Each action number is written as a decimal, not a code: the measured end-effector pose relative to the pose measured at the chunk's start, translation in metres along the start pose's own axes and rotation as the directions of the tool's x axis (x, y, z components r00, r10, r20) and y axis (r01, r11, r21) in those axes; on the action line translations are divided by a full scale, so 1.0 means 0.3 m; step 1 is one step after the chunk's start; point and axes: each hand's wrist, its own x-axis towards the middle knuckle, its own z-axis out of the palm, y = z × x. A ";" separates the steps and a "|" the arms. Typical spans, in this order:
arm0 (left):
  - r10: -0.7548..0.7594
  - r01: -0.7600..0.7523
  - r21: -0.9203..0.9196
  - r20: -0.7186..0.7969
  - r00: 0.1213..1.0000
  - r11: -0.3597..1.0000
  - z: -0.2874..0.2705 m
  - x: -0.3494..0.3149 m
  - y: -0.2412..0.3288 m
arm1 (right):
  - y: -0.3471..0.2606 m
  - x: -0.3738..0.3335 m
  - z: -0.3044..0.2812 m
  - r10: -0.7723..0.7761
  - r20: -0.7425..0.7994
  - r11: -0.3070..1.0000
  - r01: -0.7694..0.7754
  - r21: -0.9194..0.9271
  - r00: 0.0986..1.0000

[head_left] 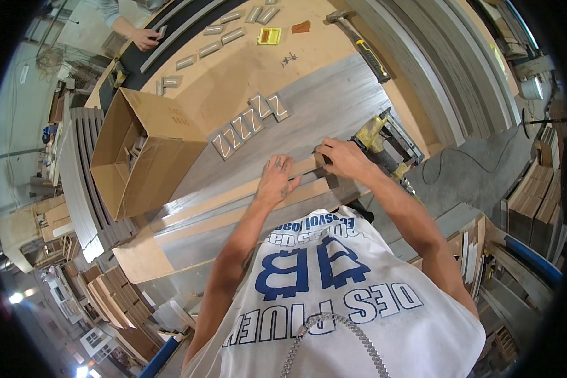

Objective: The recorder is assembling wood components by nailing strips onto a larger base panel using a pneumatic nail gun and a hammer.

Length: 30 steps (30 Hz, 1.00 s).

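My left hand (277, 181) lies over a long, thin, tan wooden strip (306, 165) with straight edges, thumb set apart from the fingers; I cannot tell whether they grip it. My right hand (343, 157) bends its fingers down at the strip's right end, beside something small and dark, and I cannot tell whether they close on anything. The strip lies on the near side of a smooth, streaky grey wood-grain panel (334, 82) on the tan counter (223, 82).

Just right of my right hand rests a yellow-and-black nail gun (387, 142); farther off lies a metal-headed hammer (370, 55) with a yellow-and-black handle. On the panel's far side sit small grey rectangular blocks (248, 129) marked with glossy white zigzags. To my left stands an open brown corrugated cardboard box (157, 179), small reddish print on its flap. Blue outlined lettering, upside down to me, covers my white shirt (334, 283).
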 end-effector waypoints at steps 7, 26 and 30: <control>-0.008 0.010 -0.042 0.036 0.999 0.999 0.003 0.003 -0.002 | 0.003 0.006 -0.005 -0.049 -0.007 0.998 0.049 -0.033 0.999; -0.030 0.039 -0.209 0.047 0.998 0.977 0.088 0.117 0.124 | -0.065 -0.119 0.145 0.457 0.007 0.731 -0.381 0.566 0.889; -0.042 0.050 -0.283 0.036 0.998 0.958 0.082 0.119 0.126 | -0.089 -0.106 0.146 0.471 -0.005 0.709 -0.375 0.597 0.882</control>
